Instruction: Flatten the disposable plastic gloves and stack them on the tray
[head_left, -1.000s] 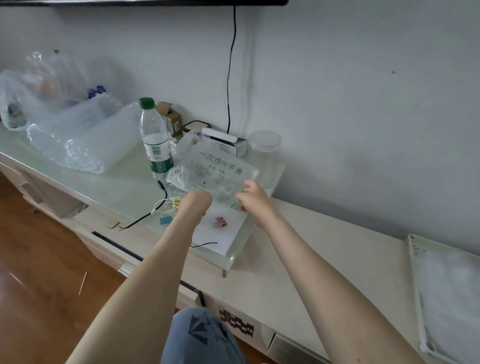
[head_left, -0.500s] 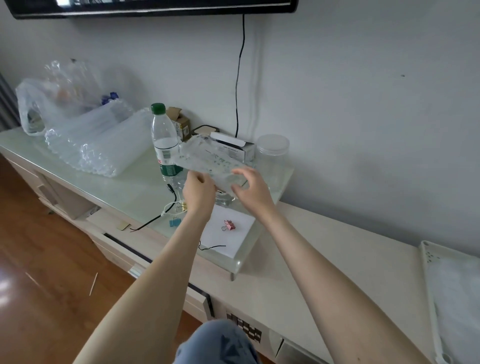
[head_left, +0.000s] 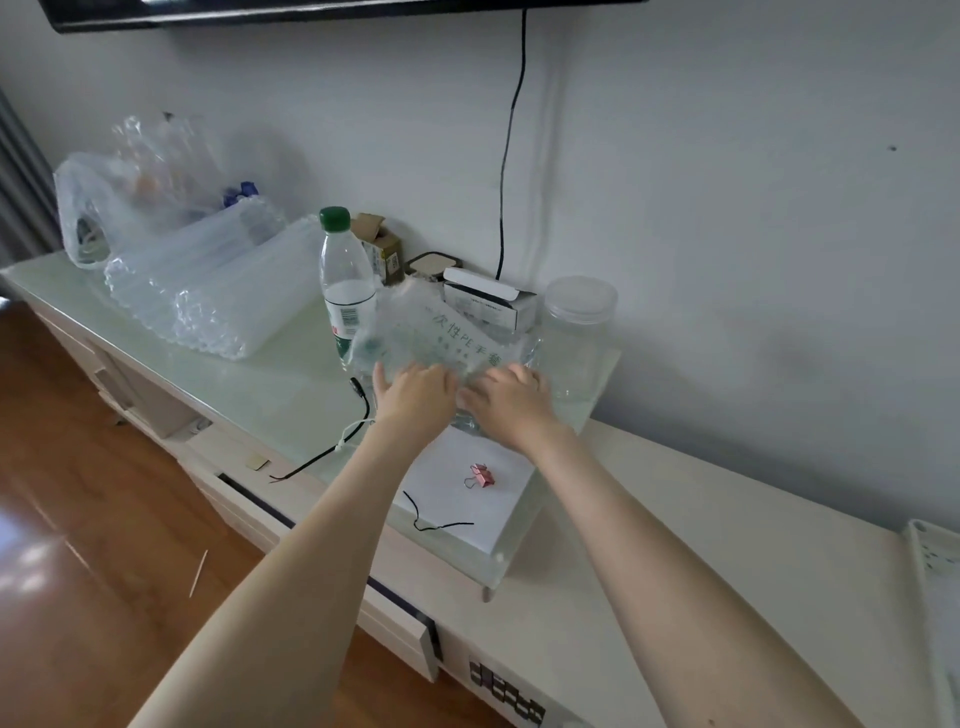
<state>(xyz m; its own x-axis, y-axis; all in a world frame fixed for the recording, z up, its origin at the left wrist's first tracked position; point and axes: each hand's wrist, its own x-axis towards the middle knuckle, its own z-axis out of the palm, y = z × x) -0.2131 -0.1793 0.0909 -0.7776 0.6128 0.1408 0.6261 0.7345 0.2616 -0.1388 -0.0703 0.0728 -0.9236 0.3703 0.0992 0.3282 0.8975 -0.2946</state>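
We judge we are fetching gloves: left grip (head_left: 415, 395) and right grip (head_left: 511, 397) each pinch the near edge of the clear, green-printed plastic glove packet (head_left: 447, 338), held up just beyond them. Its long axis runs left-right, print facing us. Next: draw one glove out toward the white tray (head_left: 922, 556), well right of both.

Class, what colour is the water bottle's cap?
The cap is green, seen in the head view.

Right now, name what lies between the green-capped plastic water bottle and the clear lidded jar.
The clear printed packet of gloves lies there, seen in head view.
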